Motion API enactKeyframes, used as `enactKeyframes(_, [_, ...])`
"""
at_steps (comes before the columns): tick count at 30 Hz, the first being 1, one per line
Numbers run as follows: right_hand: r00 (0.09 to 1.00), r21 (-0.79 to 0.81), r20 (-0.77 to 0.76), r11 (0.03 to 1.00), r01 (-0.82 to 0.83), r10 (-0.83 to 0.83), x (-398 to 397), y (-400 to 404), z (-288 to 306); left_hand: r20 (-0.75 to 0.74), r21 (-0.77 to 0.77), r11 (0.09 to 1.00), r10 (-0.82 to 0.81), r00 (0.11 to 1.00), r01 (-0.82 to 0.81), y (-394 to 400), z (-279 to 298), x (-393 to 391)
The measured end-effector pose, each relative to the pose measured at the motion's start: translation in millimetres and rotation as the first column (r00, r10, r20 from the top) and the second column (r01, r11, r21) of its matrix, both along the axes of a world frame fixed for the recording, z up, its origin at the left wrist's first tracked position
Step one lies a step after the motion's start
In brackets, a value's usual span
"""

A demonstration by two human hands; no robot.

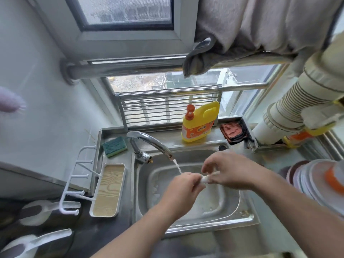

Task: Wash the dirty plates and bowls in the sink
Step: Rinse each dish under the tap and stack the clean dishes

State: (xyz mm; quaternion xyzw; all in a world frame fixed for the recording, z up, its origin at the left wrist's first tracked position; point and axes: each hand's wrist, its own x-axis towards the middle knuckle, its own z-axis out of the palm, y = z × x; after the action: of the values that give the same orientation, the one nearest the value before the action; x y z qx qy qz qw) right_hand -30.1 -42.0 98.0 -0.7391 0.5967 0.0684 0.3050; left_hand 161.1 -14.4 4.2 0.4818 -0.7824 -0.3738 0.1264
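Hands, left point(183, 185) and right point(226, 170), each pinching small white object point(204, 179) under tap stream point(178, 167).

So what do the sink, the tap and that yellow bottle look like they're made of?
The sink looks like stainless steel: brushed grey with dull reflections. The tap seems to be polished chromed metal, given its bright mirror glare. The yellow bottle is probably plastic: opaque, glossy, with a moulded handle.

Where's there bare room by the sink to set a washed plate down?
Bare steel lies between the sink rim and the stacked plates, and along the front edge. The back ledge is crowded: sponge, faucet, detergent bottle, red cloth.
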Motion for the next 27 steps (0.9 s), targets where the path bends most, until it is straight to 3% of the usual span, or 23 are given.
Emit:
enactKeyframes(2, [0.966,-0.050,0.210,0.985,0.166,-0.152,2,1,36,-0.078,-0.062,0.997,0.033,0.996,-0.038,-3,22,9])
enactKeyframes(3, [0.902,-0.061,0.357,0.958,0.281,-0.242,5,3,49,-0.133,-0.080,0.994,0.058,0.989,-0.069,-5,34,13])
enactKeyframes(6, [0.611,-0.031,0.713,0.855,0.518,-0.345,28,10,71,-0.317,-0.081,0.985,0.118,0.941,-0.151,-9,63,25])
enactKeyframes(9, [0.378,-0.009,0.873,0.764,0.645,-0.309,54,13,82,-0.422,-0.100,0.979,0.121,0.899,-0.179,-16,87,37])
enactKeyframes(12, [0.283,-0.004,0.924,0.733,0.680,-0.258,72,16,92,-0.503,-0.074,0.971,0.160,0.849,-0.226,-24,106,49])
enactKeyframes(15, [0.306,-0.032,0.917,0.719,0.694,-0.255,86,20,93,-0.581,-0.023,0.969,0.188,0.792,-0.247,-30,129,63])
enactKeyframes(16, [0.370,-0.084,0.890,0.701,0.709,-0.267,89,21,88,-0.602,0.002,0.966,0.208,0.771,-0.259,-32,137,67])
enactKeyframes(18, [0.587,-0.263,0.749,0.676,0.689,-0.307,89,21,73,-0.656,0.076,0.955,0.265,0.707,-0.287,-37,154,73])
enactKeyframes(20, [0.683,-0.287,0.589,0.678,0.677,-0.432,89,15,57,-0.691,0.147,0.944,0.312,0.653,-0.295,-43,166,81])
enactKeyframes(22, [0.716,-0.262,0.522,0.712,0.651,-0.463,96,6,47,-0.694,0.162,0.937,0.332,0.639,-0.311,-48,171,90])
enactKeyframes(24, [0.711,-0.199,0.596,0.789,0.582,-0.374,115,-11,57,-0.716,0.182,0.924,0.358,0.599,-0.335,-55,178,101])
enactKeyframes(27, [0.659,-0.158,0.709,0.855,0.494,-0.250,146,-33,85,-0.788,0.249,0.877,0.430,0.441,-0.411,-68,197,121])
